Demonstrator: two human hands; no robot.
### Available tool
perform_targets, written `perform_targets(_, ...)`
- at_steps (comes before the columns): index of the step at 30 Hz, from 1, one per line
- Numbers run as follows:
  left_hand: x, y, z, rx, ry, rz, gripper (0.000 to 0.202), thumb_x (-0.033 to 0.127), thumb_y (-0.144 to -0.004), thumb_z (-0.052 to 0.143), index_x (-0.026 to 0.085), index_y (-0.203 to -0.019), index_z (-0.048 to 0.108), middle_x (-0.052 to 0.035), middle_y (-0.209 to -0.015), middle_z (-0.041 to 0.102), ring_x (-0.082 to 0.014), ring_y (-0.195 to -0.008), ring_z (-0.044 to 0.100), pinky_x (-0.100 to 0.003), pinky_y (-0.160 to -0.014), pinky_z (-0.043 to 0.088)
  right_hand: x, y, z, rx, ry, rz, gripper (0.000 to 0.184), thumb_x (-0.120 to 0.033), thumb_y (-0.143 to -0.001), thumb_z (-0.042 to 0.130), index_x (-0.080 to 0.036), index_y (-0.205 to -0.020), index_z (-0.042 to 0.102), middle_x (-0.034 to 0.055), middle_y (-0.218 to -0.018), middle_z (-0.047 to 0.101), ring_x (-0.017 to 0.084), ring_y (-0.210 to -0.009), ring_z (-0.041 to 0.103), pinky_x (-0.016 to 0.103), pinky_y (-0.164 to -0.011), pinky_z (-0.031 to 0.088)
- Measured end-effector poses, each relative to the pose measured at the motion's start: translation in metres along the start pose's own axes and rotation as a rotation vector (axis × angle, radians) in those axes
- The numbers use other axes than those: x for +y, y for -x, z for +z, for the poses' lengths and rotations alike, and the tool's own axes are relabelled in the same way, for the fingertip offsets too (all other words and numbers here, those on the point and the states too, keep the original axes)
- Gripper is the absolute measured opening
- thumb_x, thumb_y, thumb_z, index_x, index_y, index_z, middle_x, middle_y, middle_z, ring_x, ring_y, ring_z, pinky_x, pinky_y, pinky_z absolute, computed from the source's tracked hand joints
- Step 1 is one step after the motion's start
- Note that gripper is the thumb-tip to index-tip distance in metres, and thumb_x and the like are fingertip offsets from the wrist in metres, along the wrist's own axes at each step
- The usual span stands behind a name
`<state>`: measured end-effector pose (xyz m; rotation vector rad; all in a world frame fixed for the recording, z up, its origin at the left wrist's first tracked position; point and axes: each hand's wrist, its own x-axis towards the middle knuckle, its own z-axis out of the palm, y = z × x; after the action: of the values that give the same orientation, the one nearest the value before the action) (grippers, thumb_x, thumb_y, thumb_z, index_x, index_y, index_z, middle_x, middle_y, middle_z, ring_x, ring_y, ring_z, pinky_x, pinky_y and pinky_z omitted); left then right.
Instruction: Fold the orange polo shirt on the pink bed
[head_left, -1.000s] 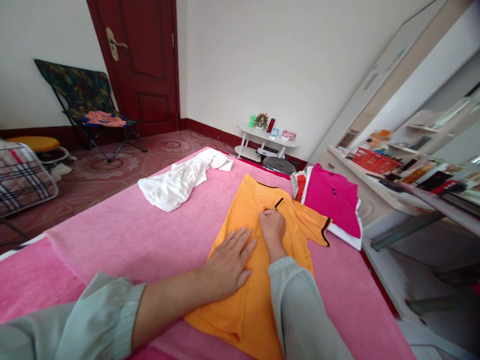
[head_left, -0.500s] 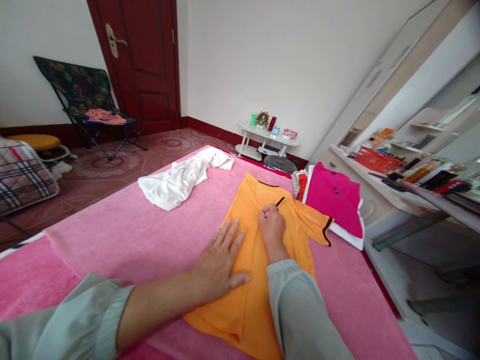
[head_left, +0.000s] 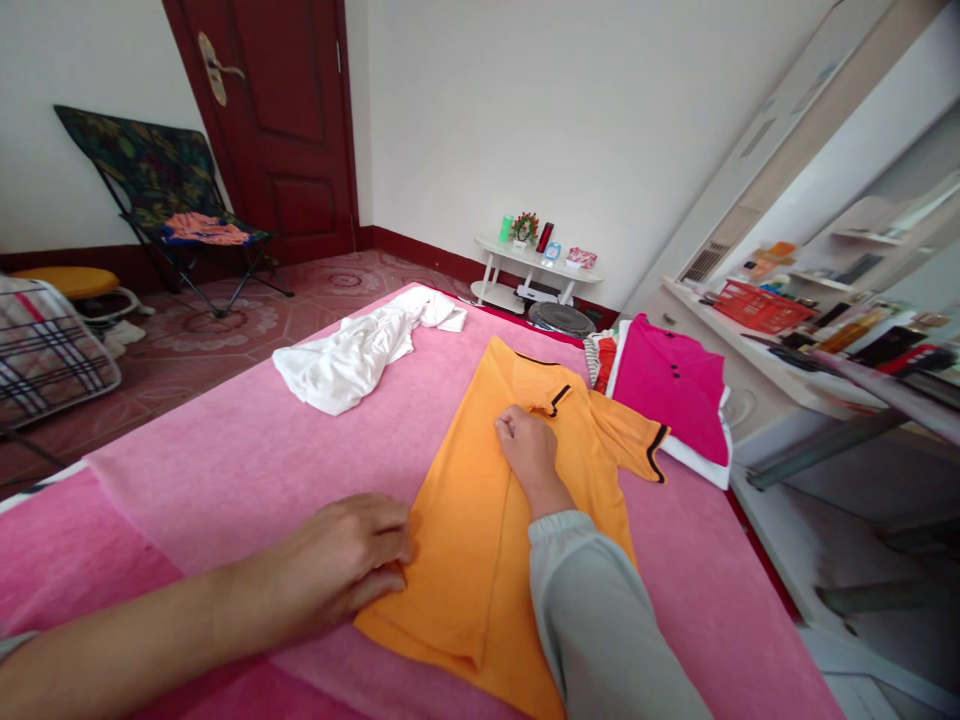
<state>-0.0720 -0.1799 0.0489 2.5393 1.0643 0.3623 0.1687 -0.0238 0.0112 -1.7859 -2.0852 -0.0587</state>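
Note:
An orange T-shirt (head_left: 457,540) with black trim lies on the pink bedspread, its left side turned inward in a long lengthwise fold. My right hand (head_left: 529,447) is closed in a fist on the upper part of that fold, gripping the fabric just below a black-edged sleeve turned in over the front. At the shirt's lower left edge, my left hand (head_left: 356,555) has its fingers curled, with thumb and fingertips close together on the cloth. The other sleeve spreads out to the right.
A crumpled white garment (head_left: 345,360) lies farther up the pink bedspread (head_left: 225,470). To the right is a stack of clothes topped by a magenta shirt (head_left: 667,390). A cluttered dresser (head_left: 772,370) stands beside the bed, and a folding chair (head_left: 161,190) near the door.
My left hand has gone from flat on the shirt to curled at its lower left edge. My right hand has shifted slightly left, and more of the turned-in sleeve shows.

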Motion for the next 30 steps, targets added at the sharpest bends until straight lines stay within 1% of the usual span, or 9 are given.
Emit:
perform_targets(5, 0.013, -0.020, -0.023, -0.091, -0.039, 0.071, 0.027, 0.040, -0.087, 0.053, 0.020, -0.070, 0.059, 0.0009, -0.065, 0.059, -0.0140, -0.059, 0.055, -0.026, -0.061, 0.037, -0.003, 0.002, -0.002, -0.005, 0.011, 0.012, 0.015, -0.032, -0.085, 0.048, -0.024, -0.082, 0.061, -0.0012, -0.073, 0.065, 0.013, -0.064, 0.056, 0.025, -0.055, 0.024)
perform_targets(9, 0.018, -0.075, -0.029, 0.066, 0.118, 0.106, 0.019, 0.036, -0.087, 0.052, 0.021, -0.086, 0.065, -0.0007, -0.081, 0.065, -0.0142, -0.072, 0.059, -0.024, -0.066, 0.042, -0.001, 0.003, -0.001, 0.002, -0.047, 0.015, 0.015, -0.030, -0.083, 0.048, -0.023, -0.080, 0.061, -0.0015, -0.068, 0.064, 0.014, -0.062, 0.056, 0.025, -0.054, 0.025)
perform_targets(11, 0.011, -0.112, -0.021, 0.266, 0.238, 0.123, 0.022, 0.030, -0.087, 0.051, 0.021, -0.104, 0.061, -0.0036, -0.103, 0.064, -0.0167, -0.094, 0.058, -0.026, -0.084, 0.043, 0.003, 0.003, 0.001, 0.001, -0.143, 0.025, 0.013, -0.027, -0.080, 0.049, -0.023, -0.078, 0.062, -0.0016, -0.067, 0.064, 0.014, -0.062, 0.056, 0.024, -0.053, 0.028)
perform_targets(14, -0.013, -0.164, 0.003, 0.480, 0.347, 0.011, 0.029, 0.024, -0.088, 0.047, 0.018, -0.114, 0.056, -0.0077, -0.110, 0.060, -0.0183, -0.104, 0.055, -0.031, -0.093, 0.042, 0.012, 0.000, 0.006, 0.112, -0.394, 0.059, 0.015, -0.025, -0.078, 0.048, -0.021, -0.082, 0.063, 0.0000, -0.070, 0.065, 0.015, -0.064, 0.059, 0.024, -0.057, 0.036)
perform_targets(17, -0.037, -0.196, 0.030, 0.521, 0.304, -0.143, 0.042, 0.021, -0.085, 0.047, 0.014, -0.126, 0.047, -0.0124, -0.124, 0.053, -0.0209, -0.115, 0.050, -0.035, -0.101, 0.038, 0.027, -0.007, 0.011, 0.379, -0.584, 0.175, 0.020, -0.028, -0.079, 0.046, -0.017, -0.086, 0.061, 0.0042, -0.078, 0.066, 0.017, -0.071, 0.060, 0.027, -0.067, 0.044)
perform_targets(19, -0.045, -0.202, 0.044, 0.463, 0.203, -0.171, 0.047, 0.020, -0.082, 0.050, 0.014, -0.129, 0.044, -0.0129, -0.129, 0.049, -0.0221, -0.121, 0.045, -0.036, -0.104, 0.035, 0.039, -0.011, 0.015, 0.515, -0.634, 0.292, 0.023, -0.030, -0.076, 0.048, -0.015, -0.091, 0.059, 0.0078, -0.087, 0.065, 0.018, -0.076, 0.060, 0.030, -0.071, 0.047)
perform_targets(22, -0.044, -0.199, 0.055, 0.371, 0.016, -0.126, 0.044, 0.024, -0.084, 0.049, 0.017, -0.128, 0.048, -0.0114, -0.133, 0.046, -0.0239, -0.125, 0.040, -0.038, -0.108, 0.030, 0.058, -0.015, 0.020, 0.538, -0.809, 0.462, 0.037, -0.034, -0.070, 0.054, -0.014, -0.102, 0.057, 0.0117, -0.105, 0.062, 0.019, -0.084, 0.060, 0.030, -0.070, 0.050)
perform_targets(25, -0.038, -0.194, 0.057, 0.328, -0.091, -0.101, 0.041, 0.030, -0.089, 0.042, 0.018, -0.127, 0.050, -0.0110, -0.137, 0.043, -0.0254, -0.128, 0.036, -0.041, -0.109, 0.027, 0.070, -0.021, 0.022, 0.449, -0.975, 0.551, 0.044, -0.039, -0.070, 0.055, -0.014, -0.106, 0.057, 0.0113, -0.109, 0.061, 0.020, -0.089, 0.061, 0.027, -0.062, 0.051)
perform_targets(30, -0.036, -0.193, 0.057, 0.315, -0.137, -0.116, 0.042, 0.032, -0.092, 0.036, 0.020, -0.130, 0.048, -0.0114, -0.142, 0.039, -0.0264, -0.132, 0.032, -0.044, -0.110, 0.024, 0.069, -0.042, 0.009, 0.214, -1.008, 0.587, 0.041, -0.043, -0.066, 0.059, -0.018, -0.096, 0.068, 0.0081, -0.105, 0.066, 0.022, -0.092, 0.060, 0.021, -0.050, 0.047)
